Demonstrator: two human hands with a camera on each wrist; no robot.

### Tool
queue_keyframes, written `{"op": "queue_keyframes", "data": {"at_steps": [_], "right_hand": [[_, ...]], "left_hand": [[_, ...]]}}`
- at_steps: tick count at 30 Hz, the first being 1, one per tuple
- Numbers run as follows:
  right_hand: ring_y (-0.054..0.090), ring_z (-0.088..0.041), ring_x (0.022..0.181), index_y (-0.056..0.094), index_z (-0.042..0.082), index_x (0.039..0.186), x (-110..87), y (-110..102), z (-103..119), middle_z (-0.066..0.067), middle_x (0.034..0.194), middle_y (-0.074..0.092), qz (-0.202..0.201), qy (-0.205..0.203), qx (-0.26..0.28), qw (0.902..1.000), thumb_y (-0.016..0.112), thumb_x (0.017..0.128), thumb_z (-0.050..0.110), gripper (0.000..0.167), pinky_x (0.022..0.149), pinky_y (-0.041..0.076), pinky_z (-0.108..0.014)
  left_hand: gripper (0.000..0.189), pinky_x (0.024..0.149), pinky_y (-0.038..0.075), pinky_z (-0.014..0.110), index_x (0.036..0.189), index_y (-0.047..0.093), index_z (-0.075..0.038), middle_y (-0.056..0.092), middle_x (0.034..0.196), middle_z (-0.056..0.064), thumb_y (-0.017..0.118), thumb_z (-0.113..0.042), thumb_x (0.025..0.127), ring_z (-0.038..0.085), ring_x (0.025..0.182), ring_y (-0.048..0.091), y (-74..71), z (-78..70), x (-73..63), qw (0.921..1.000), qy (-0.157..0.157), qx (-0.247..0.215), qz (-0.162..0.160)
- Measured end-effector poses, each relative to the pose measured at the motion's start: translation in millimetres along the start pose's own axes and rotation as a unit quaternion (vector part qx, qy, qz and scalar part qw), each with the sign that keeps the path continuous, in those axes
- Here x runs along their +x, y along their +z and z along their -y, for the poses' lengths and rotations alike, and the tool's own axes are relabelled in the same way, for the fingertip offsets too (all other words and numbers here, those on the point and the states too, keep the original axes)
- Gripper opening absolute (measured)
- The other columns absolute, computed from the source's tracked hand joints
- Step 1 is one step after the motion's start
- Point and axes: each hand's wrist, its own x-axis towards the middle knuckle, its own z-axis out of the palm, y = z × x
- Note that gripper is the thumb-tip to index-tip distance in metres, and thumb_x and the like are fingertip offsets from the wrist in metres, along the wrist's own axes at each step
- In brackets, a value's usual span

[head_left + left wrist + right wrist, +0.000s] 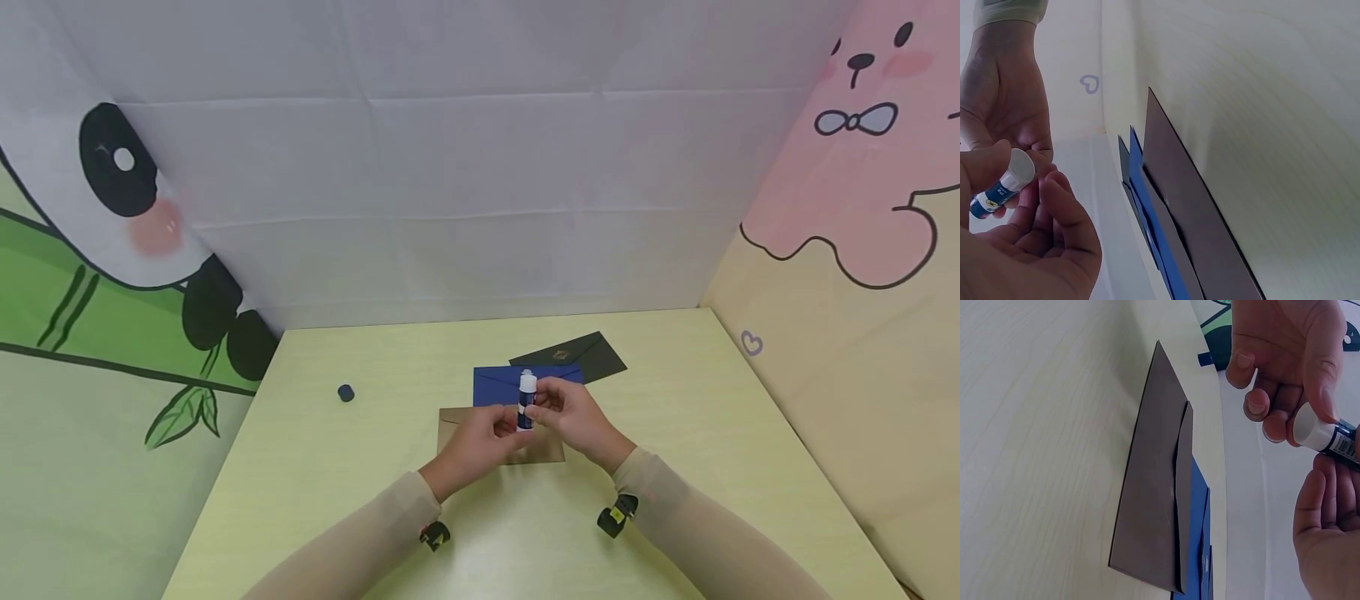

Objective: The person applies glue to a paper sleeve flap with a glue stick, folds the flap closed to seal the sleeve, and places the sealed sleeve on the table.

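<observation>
Both hands hold a glue stick (527, 404) with a dark blue label upright above the envelopes, its white top uncovered. My left hand (480, 442) pinches the white base between thumb and fingers, as the left wrist view shows up close. Higher on the tube, my right hand (581, 418) grips the labelled body. Beneath the hands lies a brown envelope (551, 452), partly hidden by them. Behind it is a blue envelope (492, 385), and a dark envelope (592, 357) with a gold mark lies at an angle farther back.
A small dark blue cap (346, 392) sits on the pale wooden table (300, 500), off to the left. White cloth (480, 167) hangs along the table's far edge, with cartoon-printed cloth on both sides. Black wrist devices are on both sleeves.
</observation>
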Motion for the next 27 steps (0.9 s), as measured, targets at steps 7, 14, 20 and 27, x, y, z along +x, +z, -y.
{"op": "queue_keyframes", "data": {"at_steps": [7,14,20,27], "right_hand": [[0.069,-0.02,0.102,0.075,-0.006,0.13,0.0,1.3,-0.4,-0.018,0.114,0.077,0.002,-0.006,-0.001,1.0,0.078,0.111,0.001,0.02,0.089,0.059,-0.021],[0.069,-0.02,0.102,0.075,-0.006,0.13,0.2,2.5,0.1,-0.018,0.114,0.077,0.004,-0.006,-0.002,1.0,0.078,0.111,0.001,0.02,0.089,0.059,-0.022],[0.069,-0.02,0.101,0.076,-0.006,0.13,0.3,2.6,0.2,-0.019,0.114,0.078,0.005,-0.013,-0.006,0.9999,0.078,0.111,0.001,0.02,0.089,0.059,-0.022],[0.069,-0.02,0.101,0.075,-0.006,0.13,1.0,2.2,-0.2,-0.019,0.114,0.078,0.005,-0.014,-0.004,0.9999,0.078,0.111,0.001,0.02,0.089,0.059,-0.022]], "left_hand": [[0.017,0.076,0.055,0.024,0.106,0.074,-0.002,0.075,0.101,0.012,0.075,-0.015,0.117,0.015,0.092,0.066,-1.2,-0.5,0.6,0.9991,0.032,-0.013,0.024],[0.016,0.084,0.06,0.028,0.125,0.076,0.0,0.079,0.123,0.029,0.061,-0.006,0.121,0.035,0.11,0.078,-1.5,0.8,0.2,0.9981,0.01,-0.029,0.052],[0.025,0.089,0.062,0.037,0.137,0.073,0.004,0.08,0.129,0.029,0.053,-0.003,0.123,0.035,0.111,0.077,-2.0,1.9,0.0,0.9972,0.009,-0.033,0.066],[0.028,0.09,0.063,0.045,0.141,0.071,0.006,0.078,0.131,0.032,0.049,-0.001,0.124,0.044,0.114,0.075,-2.6,0.8,-0.5,0.996,0.006,-0.048,0.076]]}}
